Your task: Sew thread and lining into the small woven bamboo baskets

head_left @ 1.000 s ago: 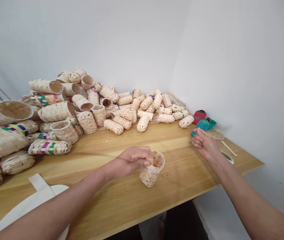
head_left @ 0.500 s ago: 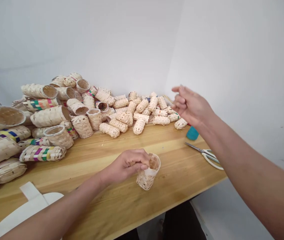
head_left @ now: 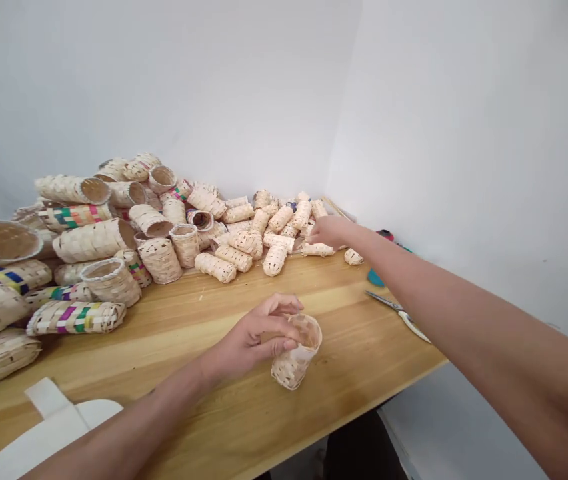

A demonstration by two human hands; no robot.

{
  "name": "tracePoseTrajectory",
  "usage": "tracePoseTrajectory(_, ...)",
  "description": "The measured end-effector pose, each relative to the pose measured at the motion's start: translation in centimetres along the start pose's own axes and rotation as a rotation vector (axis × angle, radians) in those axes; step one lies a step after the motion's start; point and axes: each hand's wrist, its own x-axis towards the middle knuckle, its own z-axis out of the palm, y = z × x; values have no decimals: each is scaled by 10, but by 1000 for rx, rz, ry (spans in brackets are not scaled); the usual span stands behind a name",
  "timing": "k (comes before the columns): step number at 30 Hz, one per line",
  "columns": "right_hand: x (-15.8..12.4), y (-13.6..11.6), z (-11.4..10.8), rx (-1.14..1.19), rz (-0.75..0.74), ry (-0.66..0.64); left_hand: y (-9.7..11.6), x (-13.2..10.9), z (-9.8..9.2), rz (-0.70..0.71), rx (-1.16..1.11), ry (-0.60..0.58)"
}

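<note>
A small woven basket (head_left: 291, 363) stands on the wooden table, its round mouth facing up and toward me. My left hand (head_left: 269, 330) has it by the near-left rim, thumb outside and a finger over the edge, while the other fingers are lifted. Farther back, my right hand (head_left: 331, 232) reaches into a heap of small woven tubes (head_left: 274, 259) at the wall. Its fingertips are down among them and mostly hidden, so I cannot see whether it grips one.
Larger woven baskets (head_left: 94, 241), some with coloured strips, are piled at the left. Scissors (head_left: 397, 308) and a teal object (head_left: 375, 278) lie under my right forearm. A flat white piece (head_left: 54, 437) is at the front left. The table's front edge (head_left: 349, 415) slants to the right.
My right hand has come down and left from the air into the heap of tubes. The fingers of my left hand have loosened a little at the basket's rim.
</note>
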Motion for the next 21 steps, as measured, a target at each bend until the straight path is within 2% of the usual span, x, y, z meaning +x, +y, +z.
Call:
tracePoseTrajectory(4, -17, 30, -14, 135, 99, 85, -3, 2, 2, -63, -67, 29)
tracePoseTrajectory(7, -46, 42, -12, 304, 95, 110, -5, 3, 2, -94, -137, 50)
tracePoseTrajectory(9, -72, 44, -4, 479, 81, 72, -5, 4, 3, -109, -183, 55)
tracePoseTrajectory(10, -86, 44, 1, 666, 96, 28, -5, 4, 3, -112, -203, 54)
tracePoseTrajectory(12, -113, 40, 10, 920, 164, -60, -5, 4, 4, -118, -226, 52)
tracePoseTrajectory(13, -125, 37, 13, 976, 202, -93, -6, 4, 5, -118, -229, 55)
tracePoseTrajectory(15, -146, 30, 18, 942, 224, -159, -7, 4, 8, -113, -232, 56)
tracePoseTrajectory(18, -167, 17, 22, 702, 101, -265, -8, 3, 14, -126, -266, 41)
tracePoseTrajectory(21, -177, 4, 27, 437, -8, -267, -9, 0, 18, -183, -296, 44)
